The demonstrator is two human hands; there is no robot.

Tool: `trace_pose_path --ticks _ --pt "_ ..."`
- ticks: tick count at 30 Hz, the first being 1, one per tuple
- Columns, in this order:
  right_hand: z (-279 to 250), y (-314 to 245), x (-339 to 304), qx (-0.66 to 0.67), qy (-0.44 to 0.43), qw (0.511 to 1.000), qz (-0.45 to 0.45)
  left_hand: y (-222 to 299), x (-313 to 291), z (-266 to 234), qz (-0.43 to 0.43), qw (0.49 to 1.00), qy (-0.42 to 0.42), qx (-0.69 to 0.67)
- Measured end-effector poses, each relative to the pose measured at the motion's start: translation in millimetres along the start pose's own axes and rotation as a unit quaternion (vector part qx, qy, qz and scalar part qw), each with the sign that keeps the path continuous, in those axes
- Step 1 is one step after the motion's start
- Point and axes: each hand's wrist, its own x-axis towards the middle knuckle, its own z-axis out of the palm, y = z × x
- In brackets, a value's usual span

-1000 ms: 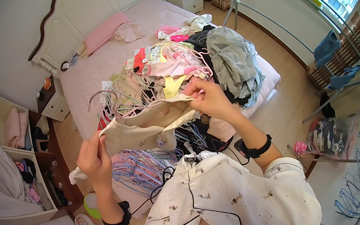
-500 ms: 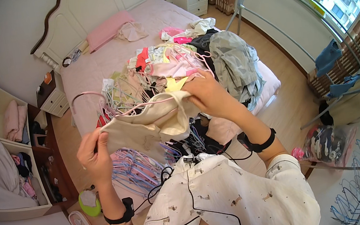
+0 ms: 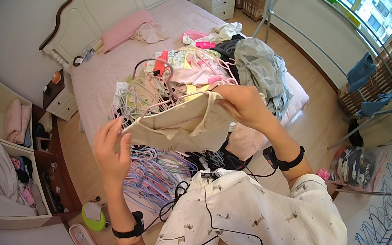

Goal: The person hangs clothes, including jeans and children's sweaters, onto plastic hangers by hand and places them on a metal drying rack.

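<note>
A cream-coloured top [image 3: 193, 136] hangs in front of me on a mauve hanger [image 3: 170, 78]. The hanger's hook points up and away over the bed, and its shoulder bar passes inside the top's neckline. My right hand [image 3: 247, 106] pinches the fabric at the right shoulder. Beside the left shoulder, my left hand [image 3: 111, 154] has its fingers spread, with the thumb apart from them next to the cloth's edge. Below the top lies a heap of blue and purple hangers [image 3: 156, 177]. Beyond it is a pile of mixed clothes [image 3: 197, 68].
The bed [image 3: 98, 86] carries more tangled hangers [image 3: 138, 98], a grey garment [image 3: 258, 64] and a pink pillow [image 3: 127, 29]. An open wardrobe [image 3: 11, 203] stands left. To the right are a metal drying rack [image 3: 310, 32] and a clear bag of clothes [image 3: 357, 166]. Black cables [image 3: 176, 195] run near my waist.
The hanger's hook has swung from the left up to the middle, and the top now hangs more level. My left hand has loosened from a pinch to spread fingers; my right hand moved slightly right.
</note>
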Motion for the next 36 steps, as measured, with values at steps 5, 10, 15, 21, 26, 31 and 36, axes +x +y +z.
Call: trace_pose_path --ticks 5,10,15,21,26,31,36 --pt "5.8 3.7 -2.2 0.021 0.026 0.999 -0.027 -0.4 -9.5 16.4 -0.090 0.989 -0.084 -0.079" --pt "-6.1 11.2 -11.6 -0.012 -0.020 1.000 0.001 -8.4 -16.6 16.8 -0.085 0.986 -0.040 -0.140" --pt "-9.5 10.3 -21.4 -0.034 -0.049 0.998 0.037 10.4 -7.9 13.8 -0.104 0.986 -0.056 -0.121" --pt "-20.4 -4.9 -19.2 0.008 -0.086 0.994 0.068 11.9 -1.0 4.9 -0.085 0.989 -0.033 -0.112" --pt "-62.7 -18.8 -9.5 0.123 -0.236 0.956 0.123 -2.2 0.2 1.8 -0.087 0.985 -0.003 -0.147" --pt "-78.8 -25.7 -32.1 0.305 -0.255 0.899 0.185 -5.8 11.1 11.3 -0.082 0.978 -0.002 -0.191" --pt "-103.4 -41.6 -61.6 0.372 -0.153 0.855 0.326 17.7 25.9 43.9 -0.057 0.977 -0.006 -0.204"
